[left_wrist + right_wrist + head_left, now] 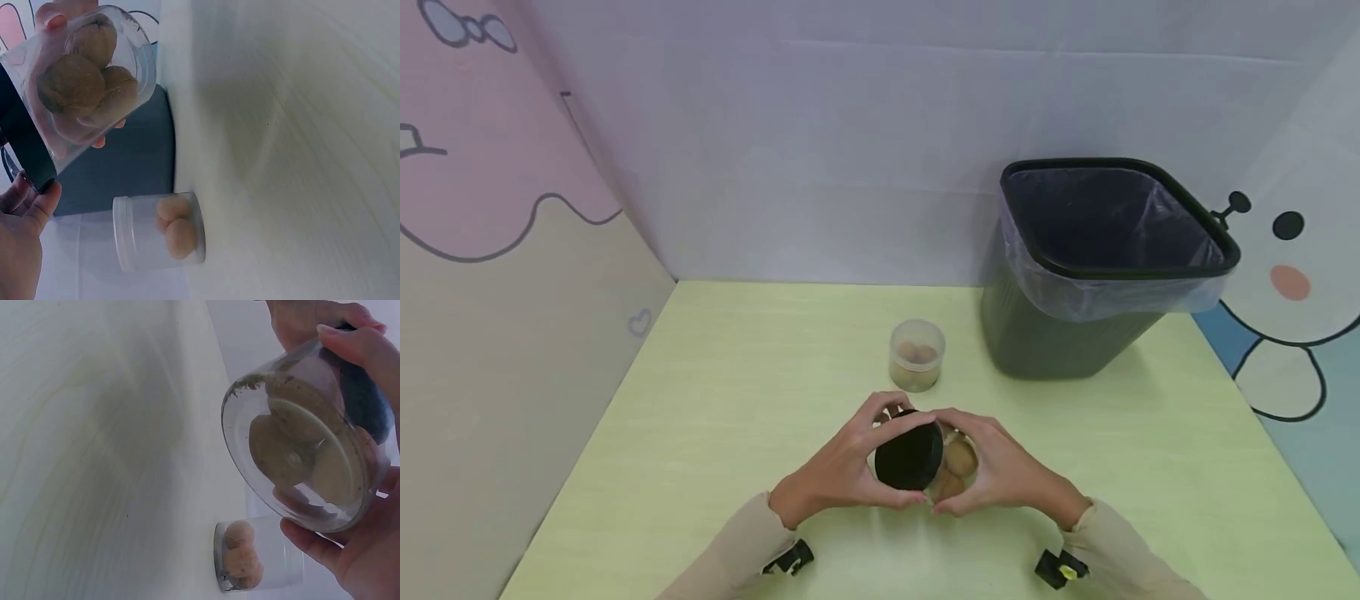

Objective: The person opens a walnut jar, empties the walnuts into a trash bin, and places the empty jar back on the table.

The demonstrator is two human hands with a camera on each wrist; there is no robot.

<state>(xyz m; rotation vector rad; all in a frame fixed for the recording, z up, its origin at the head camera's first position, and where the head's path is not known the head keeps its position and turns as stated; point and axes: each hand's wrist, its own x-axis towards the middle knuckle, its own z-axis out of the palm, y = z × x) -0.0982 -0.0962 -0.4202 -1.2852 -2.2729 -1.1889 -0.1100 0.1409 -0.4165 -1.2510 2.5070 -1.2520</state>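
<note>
Head view: two hands (842,464) (1011,467) hold one jar (957,468), one lid (907,454).

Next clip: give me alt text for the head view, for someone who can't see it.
A person's left grip holds the black lid of a tilted clear jar of round brown items, the right grip holding the jar, above a pale yellow-green table. Behind stands a clear container of round pieces, with a bag-lined dark bin to its right.
</note>
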